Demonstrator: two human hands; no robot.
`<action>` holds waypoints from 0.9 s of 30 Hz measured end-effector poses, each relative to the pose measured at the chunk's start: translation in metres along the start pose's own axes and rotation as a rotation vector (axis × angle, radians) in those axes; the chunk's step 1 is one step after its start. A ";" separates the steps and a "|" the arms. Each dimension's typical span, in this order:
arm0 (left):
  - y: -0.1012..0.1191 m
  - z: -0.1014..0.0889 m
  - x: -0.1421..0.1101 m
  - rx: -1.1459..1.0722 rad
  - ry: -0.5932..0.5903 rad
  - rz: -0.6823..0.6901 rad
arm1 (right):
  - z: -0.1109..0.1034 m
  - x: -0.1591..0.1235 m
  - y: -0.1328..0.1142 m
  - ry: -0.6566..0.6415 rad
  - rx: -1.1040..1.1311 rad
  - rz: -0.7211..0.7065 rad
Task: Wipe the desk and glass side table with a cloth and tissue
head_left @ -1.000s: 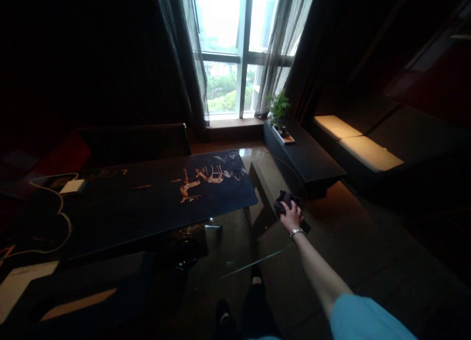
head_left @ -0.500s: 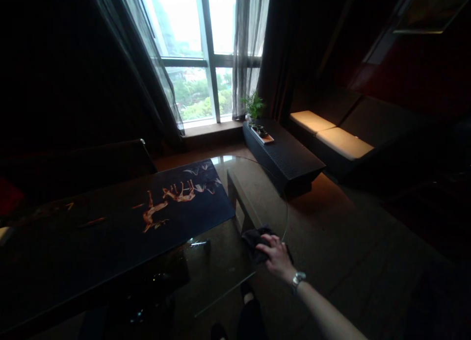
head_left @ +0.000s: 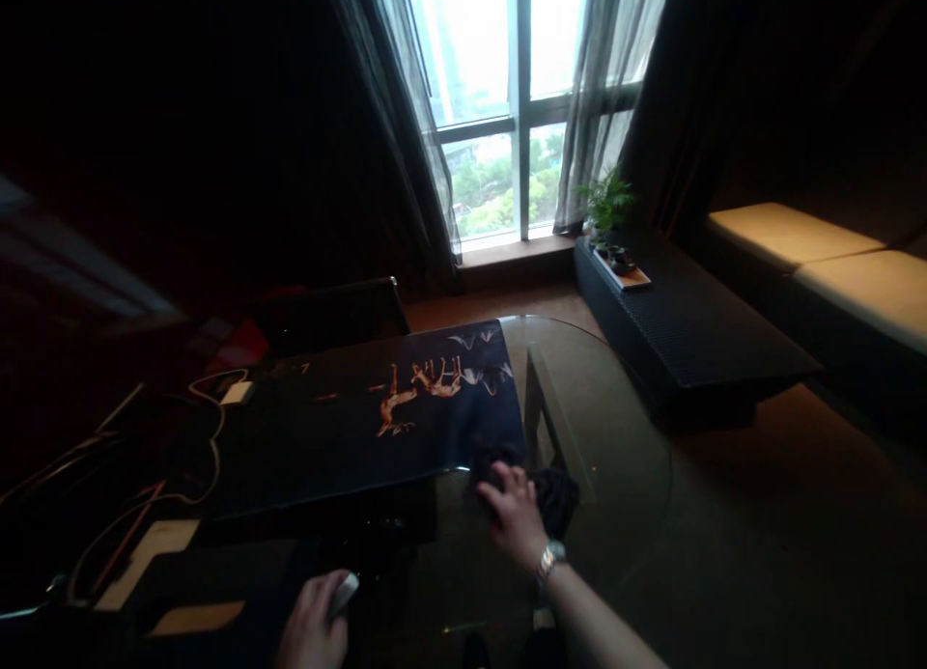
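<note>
My right hand (head_left: 513,515), with a watch on the wrist, presses a dark cloth (head_left: 551,495) flat on the round glass tabletop (head_left: 623,447), just off the corner of a dark mat (head_left: 362,418) printed with orange figures. My left hand (head_left: 313,626) is at the bottom edge, closed around a small pale object (head_left: 344,594) that I cannot identify.
A low dark woven bench (head_left: 688,331) carrying a potted plant (head_left: 606,201) and a tray (head_left: 624,268) stands beyond the table. A cushioned seat (head_left: 832,254) is on the right. A bright window (head_left: 507,90) with curtains fills the back. Cables (head_left: 195,413) lie on the mat's left.
My right hand slid the cloth left across the glass toward the mat's corner. My left hand has come into view at the bottom. The view swung right, then back left.
</note>
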State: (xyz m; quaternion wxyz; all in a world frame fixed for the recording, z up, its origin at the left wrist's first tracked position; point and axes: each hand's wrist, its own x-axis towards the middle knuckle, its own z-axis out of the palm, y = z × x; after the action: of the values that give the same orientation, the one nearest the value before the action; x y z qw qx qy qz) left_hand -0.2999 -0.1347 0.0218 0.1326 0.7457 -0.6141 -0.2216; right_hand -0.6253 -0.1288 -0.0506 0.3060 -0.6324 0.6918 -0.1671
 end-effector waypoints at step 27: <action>-0.097 0.040 -0.019 -0.378 -0.216 -0.132 | 0.103 0.047 -0.174 -0.104 0.001 -0.068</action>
State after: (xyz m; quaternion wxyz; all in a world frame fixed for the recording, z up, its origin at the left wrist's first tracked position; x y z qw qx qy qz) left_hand -0.2390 -0.0929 -0.0552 0.1886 0.7181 -0.5224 -0.4194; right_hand -0.4259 -0.1841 -0.0304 0.3359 -0.6634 0.6528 -0.1445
